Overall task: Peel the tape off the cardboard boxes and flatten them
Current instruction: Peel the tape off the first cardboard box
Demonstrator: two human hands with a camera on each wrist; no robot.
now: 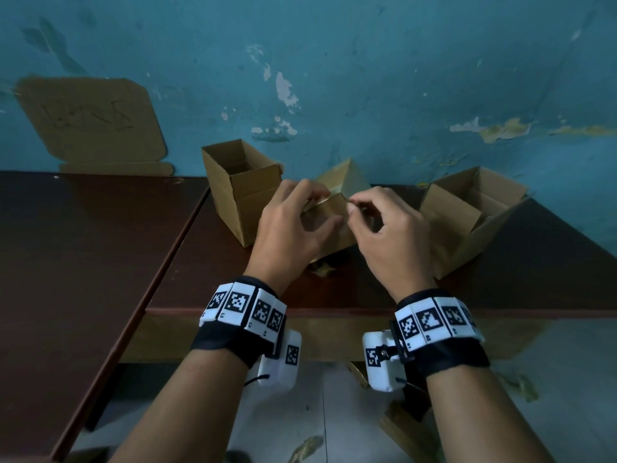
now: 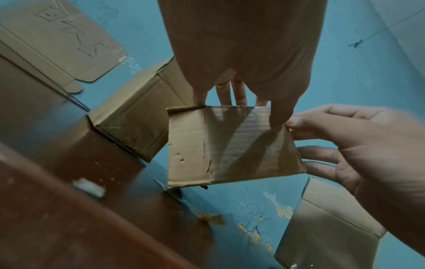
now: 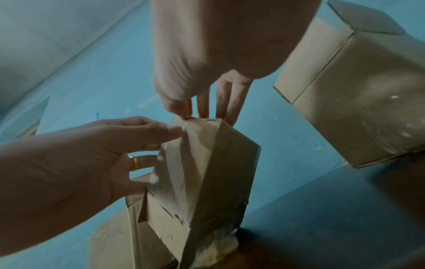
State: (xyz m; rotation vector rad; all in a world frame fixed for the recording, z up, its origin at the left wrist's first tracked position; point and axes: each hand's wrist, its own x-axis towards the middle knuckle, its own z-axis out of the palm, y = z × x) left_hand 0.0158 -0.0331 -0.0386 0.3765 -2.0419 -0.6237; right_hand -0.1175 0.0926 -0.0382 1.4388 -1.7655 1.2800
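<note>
Far left, against the blue wall (image 1: 367, 61): one flattened cardboard sheet (image 1: 90, 118) with scribbled marks, standing behind the dark brown table (image 1: 83, 245), so probably one box already finished. Next to the right, on the table: a tall open box (image 1: 240, 192), upright, flaps open, not yet flattened; whether tape remains on it cannot be told. At the centre, just beside that one and near the front edge: the small box in work (image 2: 230, 145), partly collapsed, with glossy tape (image 2: 239, 127) across its face. Left hand (image 1: 290, 228) holding this box from the top, fingers curled over the far edge and thumb pressed on the near face. Right hand (image 1: 387, 232) pinching at the top corner with thumb and first finger, likely catching the loose end of the tape, other fingers relaxed; how much of the strip is lifted is not clear. Below the box on the table, a crumpled scrap (image 1: 322, 267), maybe removed tape. Far right on the table: a wider open box (image 1: 467, 215), lying tilted, flaps spread, also not flattened. Judged from this: about one box done, one in the peeling step, two left to check for tape and to fold flat.
</note>
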